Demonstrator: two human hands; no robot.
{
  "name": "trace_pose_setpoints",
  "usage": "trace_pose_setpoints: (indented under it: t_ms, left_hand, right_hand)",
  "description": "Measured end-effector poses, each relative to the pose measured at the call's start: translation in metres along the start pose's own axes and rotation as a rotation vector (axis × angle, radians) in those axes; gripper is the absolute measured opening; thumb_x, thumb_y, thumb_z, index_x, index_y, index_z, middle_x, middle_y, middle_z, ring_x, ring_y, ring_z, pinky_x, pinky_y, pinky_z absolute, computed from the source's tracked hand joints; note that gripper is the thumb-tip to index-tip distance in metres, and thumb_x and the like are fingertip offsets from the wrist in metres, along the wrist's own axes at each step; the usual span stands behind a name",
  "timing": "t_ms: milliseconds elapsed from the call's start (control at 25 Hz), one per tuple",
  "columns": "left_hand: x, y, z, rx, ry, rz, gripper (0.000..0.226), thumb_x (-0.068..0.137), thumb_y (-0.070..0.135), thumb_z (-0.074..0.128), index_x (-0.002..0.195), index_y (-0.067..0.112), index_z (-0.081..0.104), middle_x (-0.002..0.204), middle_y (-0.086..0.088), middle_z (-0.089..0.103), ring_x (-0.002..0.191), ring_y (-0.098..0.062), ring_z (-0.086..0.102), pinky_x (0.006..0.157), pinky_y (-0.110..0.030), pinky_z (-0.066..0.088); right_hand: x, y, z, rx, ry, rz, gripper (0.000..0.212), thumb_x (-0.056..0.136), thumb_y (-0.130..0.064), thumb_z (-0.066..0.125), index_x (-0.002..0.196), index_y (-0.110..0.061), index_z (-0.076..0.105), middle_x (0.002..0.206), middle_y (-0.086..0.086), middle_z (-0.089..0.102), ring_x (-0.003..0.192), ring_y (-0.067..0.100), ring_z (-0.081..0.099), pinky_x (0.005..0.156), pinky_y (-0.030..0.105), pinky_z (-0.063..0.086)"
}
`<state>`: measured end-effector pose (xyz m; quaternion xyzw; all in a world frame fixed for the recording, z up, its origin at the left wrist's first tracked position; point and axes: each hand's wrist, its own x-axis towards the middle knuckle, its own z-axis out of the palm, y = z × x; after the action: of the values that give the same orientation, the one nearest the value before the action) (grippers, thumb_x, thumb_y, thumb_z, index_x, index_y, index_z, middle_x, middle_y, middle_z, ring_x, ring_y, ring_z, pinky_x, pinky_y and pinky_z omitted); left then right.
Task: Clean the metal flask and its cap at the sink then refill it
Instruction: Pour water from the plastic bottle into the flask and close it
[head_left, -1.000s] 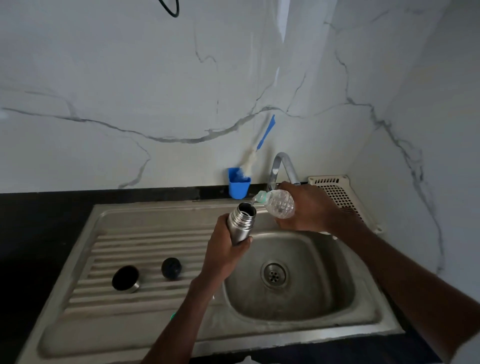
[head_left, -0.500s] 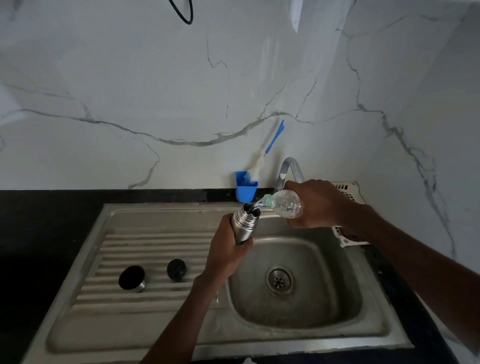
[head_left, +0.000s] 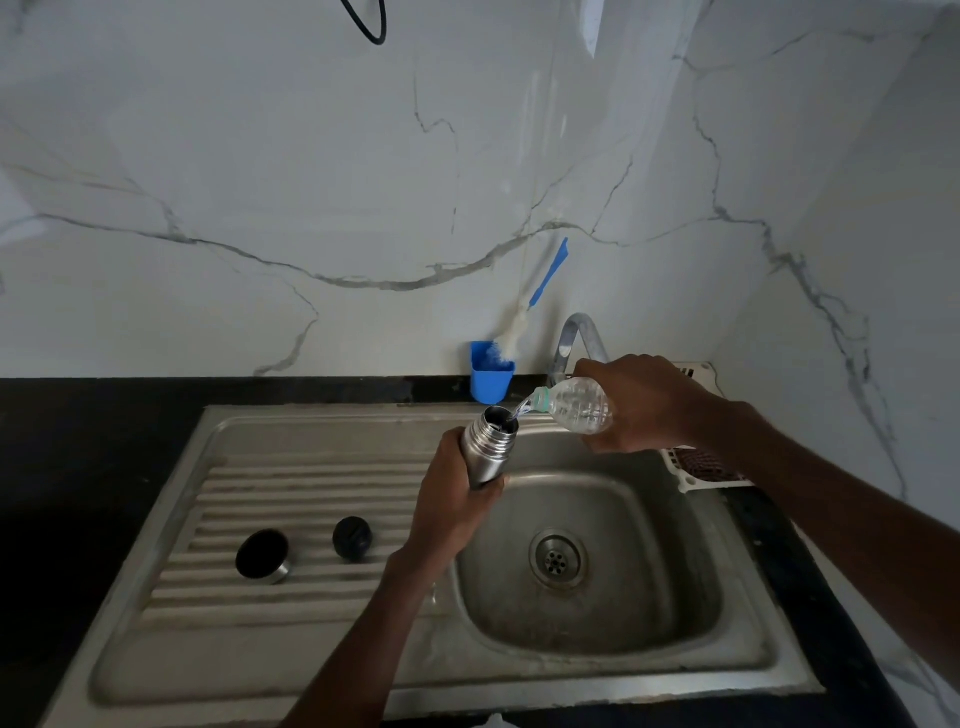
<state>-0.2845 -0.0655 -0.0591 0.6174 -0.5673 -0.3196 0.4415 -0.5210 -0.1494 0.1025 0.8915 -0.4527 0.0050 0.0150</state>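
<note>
Steel sink (head_left: 311, 670) under marble wall. Refilling: left hand (head_left: 451, 506) gripping flask (head_left: 488, 447), right hand (head_left: 641, 402) clasping tipped bottle (head_left: 576, 405). Next, probably cap (head_left: 352, 538).

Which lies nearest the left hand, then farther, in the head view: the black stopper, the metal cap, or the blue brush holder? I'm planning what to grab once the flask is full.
From the left hand:
1. Black stopper, on the drainboard just to its left.
2. Blue brush holder, behind, against the wall.
3. Metal cap, farther left on the drainboard.
The last two are fairly close; the holder looks slightly nearer.
</note>
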Motion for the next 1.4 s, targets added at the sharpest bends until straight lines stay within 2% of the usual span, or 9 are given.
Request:
trace_pose_setpoints:
  t_ms: [240,400,600,760,880,960,1120,1200,1400]
  left_hand:
    - [0.000,-0.006,0.003,0.026,0.005,0.001,0.062,0.079,0.030,0.087,0.125,0.035,0.046,0.113,0.009,0.067,0.095,-0.007,0.066,0.076,-0.030,0.054]
    - [0.000,-0.005,0.003,0.033,0.001,0.018,0.062,0.080,0.026,0.087,0.128,0.030,0.048,0.114,0.007,0.066,0.096,-0.007,0.065,0.075,-0.024,0.051]
    - [0.000,-0.004,0.004,0.035,-0.003,0.026,0.063,0.080,0.026,0.087,0.130,0.027,0.048,0.116,0.006,0.066,0.098,-0.008,0.065,0.076,-0.022,0.051]
    - [-0.001,-0.004,0.004,0.040,-0.006,0.034,0.064,0.080,0.028,0.087,0.131,0.028,0.048,0.118,0.006,0.065,0.099,-0.009,0.065,0.078,-0.028,0.055]
    - [-0.001,-0.006,0.005,0.037,-0.005,0.032,0.064,0.079,0.030,0.086,0.131,0.027,0.048,0.118,0.006,0.066,0.099,-0.010,0.065,0.080,-0.032,0.056]
    - [-0.001,-0.005,0.005,0.044,-0.007,0.045,0.064,0.079,0.030,0.085,0.132,0.027,0.048,0.118,0.005,0.066,0.100,-0.010,0.065,0.080,-0.032,0.056]
    - [-0.001,-0.006,0.006,0.043,-0.012,0.056,0.064,0.079,0.031,0.084,0.132,0.026,0.049,0.118,0.006,0.066,0.100,-0.009,0.065,0.080,-0.032,0.056]
    - [-0.001,-0.008,0.007,0.043,-0.016,0.061,0.063,0.079,0.032,0.084,0.131,0.026,0.049,0.118,0.005,0.065,0.100,-0.009,0.065,0.079,-0.030,0.055]
    - [-0.001,-0.007,0.008,0.058,-0.022,0.064,0.062,0.080,0.029,0.085,0.131,0.024,0.050,0.118,0.005,0.065,0.099,-0.009,0.064,0.075,-0.017,0.046]
  right_hand:
    - [-0.001,0.002,-0.004,-0.014,-0.030,-0.005,0.066,0.070,-0.058,0.079,0.124,-0.032,0.053,0.090,-0.008,0.066,0.072,0.011,0.050,0.069,0.024,0.036]
    - [-0.001,0.004,-0.006,-0.026,-0.056,-0.006,0.067,0.069,-0.059,0.079,0.125,-0.031,0.053,0.095,-0.007,0.069,0.072,0.010,0.052,0.068,0.024,0.038]
    - [-0.003,0.004,-0.013,-0.022,-0.087,-0.018,0.065,0.069,-0.057,0.080,0.123,-0.032,0.053,0.085,-0.012,0.057,0.073,0.010,0.053,0.066,0.024,0.039]
    - [-0.003,0.006,-0.015,-0.039,-0.093,-0.024,0.065,0.070,-0.057,0.079,0.123,-0.032,0.053,0.085,-0.011,0.057,0.073,0.011,0.054,0.068,0.025,0.039]
    - [-0.004,0.008,-0.015,-0.050,-0.097,-0.022,0.068,0.069,-0.060,0.079,0.126,-0.034,0.052,0.090,-0.008,0.064,0.076,0.012,0.055,0.069,0.026,0.040]
    - [-0.004,0.008,-0.016,-0.068,-0.101,-0.023,0.070,0.069,-0.061,0.078,0.127,-0.033,0.051,0.093,-0.006,0.067,0.076,0.012,0.055,0.069,0.026,0.040]
    - [-0.004,0.008,-0.019,-0.085,-0.107,-0.020,0.069,0.070,-0.061,0.077,0.127,-0.033,0.050,0.086,-0.009,0.057,0.077,0.013,0.054,0.069,0.027,0.037]
    - [-0.005,0.008,-0.020,-0.087,-0.117,-0.022,0.069,0.070,-0.061,0.078,0.126,-0.033,0.050,0.088,-0.008,0.058,0.077,0.012,0.053,0.070,0.027,0.037]
    - [-0.007,0.009,-0.025,-0.086,-0.122,-0.031,0.067,0.070,-0.061,0.079,0.124,-0.034,0.051,0.083,-0.013,0.051,0.075,0.010,0.050,0.070,0.027,0.037]
